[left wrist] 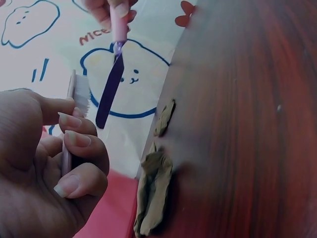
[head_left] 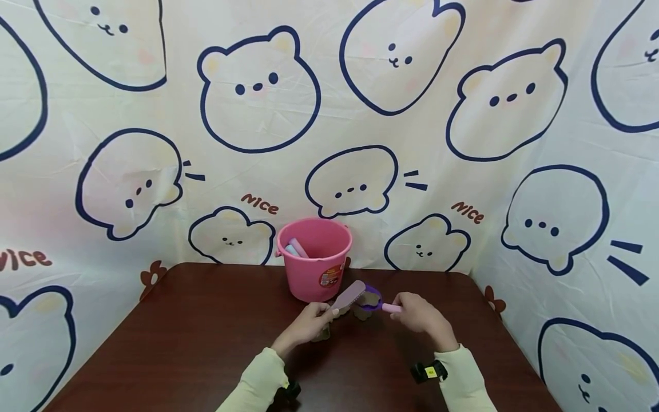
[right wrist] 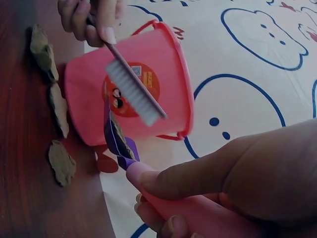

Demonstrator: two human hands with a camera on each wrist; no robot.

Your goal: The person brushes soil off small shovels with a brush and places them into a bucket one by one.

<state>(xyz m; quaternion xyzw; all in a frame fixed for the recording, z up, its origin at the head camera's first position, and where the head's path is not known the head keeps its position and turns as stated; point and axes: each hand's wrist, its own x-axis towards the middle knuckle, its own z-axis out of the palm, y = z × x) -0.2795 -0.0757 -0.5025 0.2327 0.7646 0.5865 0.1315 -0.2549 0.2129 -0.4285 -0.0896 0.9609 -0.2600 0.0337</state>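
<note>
My left hand [head_left: 307,324] grips a pink brush [head_left: 349,294] by its handle; its white bristles show in the right wrist view. Opposite it, my right hand [head_left: 421,316] holds the pink handle [right wrist: 168,201] of a small purple scoop [right wrist: 113,138]. A crumpled brown piece [head_left: 368,299] lies in the scoop. The brush head is just above the scoop in the right wrist view; whether they touch I cannot tell. Below both tools, several more crumpled brown pieces [left wrist: 157,191] lie on the table, one of them [right wrist: 62,162] apart from the others.
Behind the hands a pink bucket [head_left: 313,280] stands on the dark brown table [head_left: 206,337], with pale pink and light blue items [head_left: 297,248] inside. Cloth printed with cartoon animals [head_left: 257,126] encloses the back and sides.
</note>
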